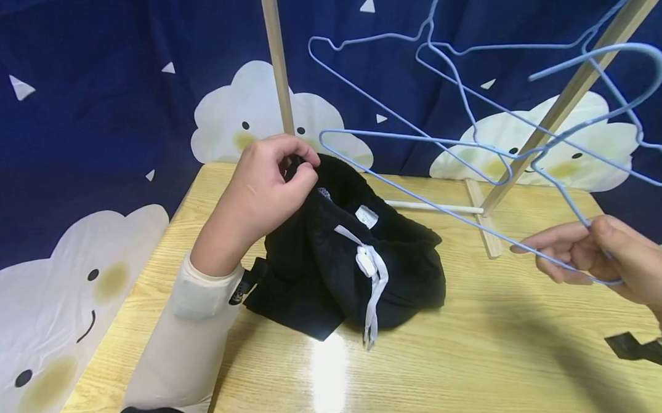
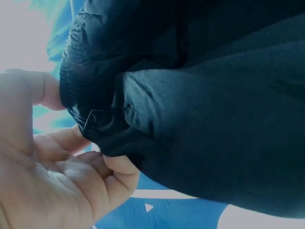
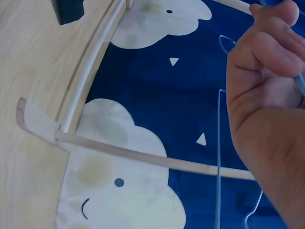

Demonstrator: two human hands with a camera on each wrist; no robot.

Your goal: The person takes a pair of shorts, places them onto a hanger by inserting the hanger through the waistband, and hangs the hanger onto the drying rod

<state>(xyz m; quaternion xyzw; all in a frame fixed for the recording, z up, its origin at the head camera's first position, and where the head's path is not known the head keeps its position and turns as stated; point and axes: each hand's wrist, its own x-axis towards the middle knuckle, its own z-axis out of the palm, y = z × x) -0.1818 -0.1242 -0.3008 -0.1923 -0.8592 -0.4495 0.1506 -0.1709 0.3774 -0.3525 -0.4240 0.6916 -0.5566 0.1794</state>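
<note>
A pair of black drawstring pants (image 1: 394, 283) stands bunched on the table, waist opening upward, with a white drawstring (image 1: 380, 279) hanging down the front and a white label inside. My left hand (image 1: 270, 191) pinches the left side of the waistband, which shows gathered elastic in the left wrist view (image 2: 71, 71). In my right hand (image 1: 606, 258) is a light blue hanger (image 1: 420, 201), gripped at its right end. Its hook (image 1: 648, 66) points up and its far end reaches over the pants' waist opening.
Two more blue hangers (image 1: 369, 100) hang behind, in front of a wooden rack (image 1: 568, 106) with a white lower bar (image 1: 436, 207). The rack's foot (image 1: 485, 228) rests on the wood-grain table (image 1: 468, 372). Behind is a dark blue cloth (image 1: 119, 99) with clouds.
</note>
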